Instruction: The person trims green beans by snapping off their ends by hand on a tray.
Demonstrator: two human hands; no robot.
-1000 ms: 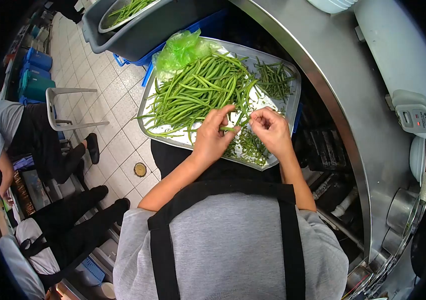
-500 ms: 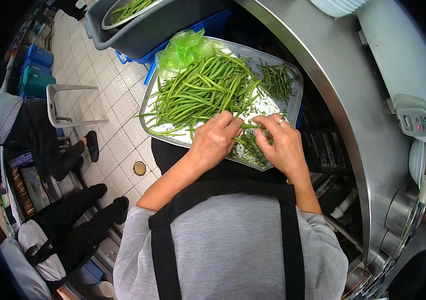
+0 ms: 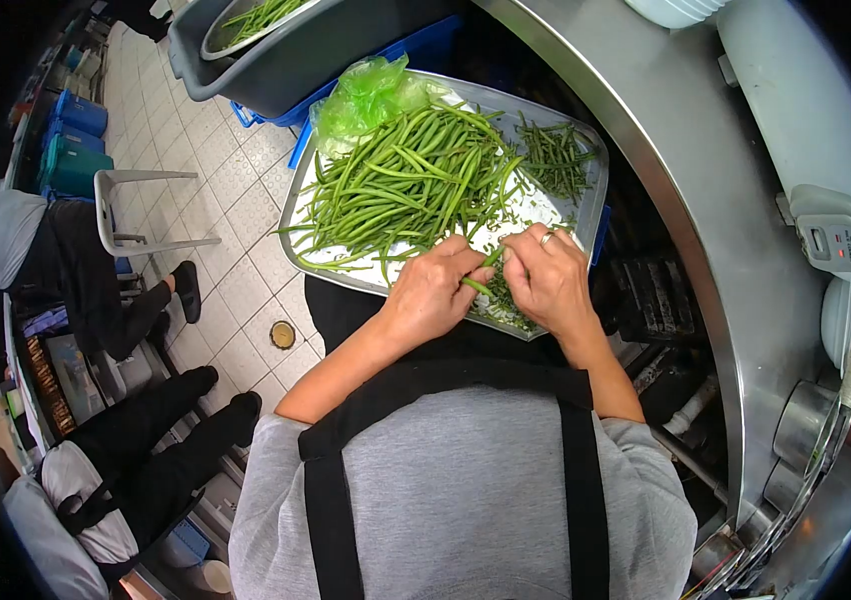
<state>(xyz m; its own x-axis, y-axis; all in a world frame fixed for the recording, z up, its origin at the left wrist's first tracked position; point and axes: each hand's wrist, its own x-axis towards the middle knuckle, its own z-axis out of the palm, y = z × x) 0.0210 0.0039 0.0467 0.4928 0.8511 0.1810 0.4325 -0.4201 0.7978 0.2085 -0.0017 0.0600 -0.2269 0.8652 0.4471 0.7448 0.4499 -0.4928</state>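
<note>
Green beans: long, whole green beans [image 3: 406, 185] lie in a loose heap on the tray [image 3: 588, 205], covering its middle and left; some tips poke over its left rim.
Beans in hand: over the tray's near edge, between the hands, bright green lengths [image 3: 476, 286].
Left hand: left hand [image 3: 434, 288] at the tray's near edge, grip closed, thumb and fingers pinching the bright green lengths.
Right hand: right hand [image 3: 552, 280] at the tray's near right, ring on one finger; fingertips drawn together at the bean ends, whether pinching one cannot be told.
Bits: small green scraps [image 3: 508, 302] on the tray's near right part, between and below the hands; more flecks on its white lining.
Darker pile: short, darker bean pieces [image 3: 554, 160] in the tray's far right corner.
Bag: crumpled green plastic bag [image 3: 364, 105] at the tray's far left corner, against the heap.
Grey tub: grey tub [image 3: 276, 65] beyond the tray, to the left; a bowl with more beans [image 3: 251, 22] in it.
Counter: curved steel counter [image 3: 666, 110] right of the tray.
Chair: pale plastic chair [image 3: 106, 212] on the tiled floor [image 3: 231, 235], well left of the tray.
People: two co-workers, far left of the tray, in dark trousers.
</note>
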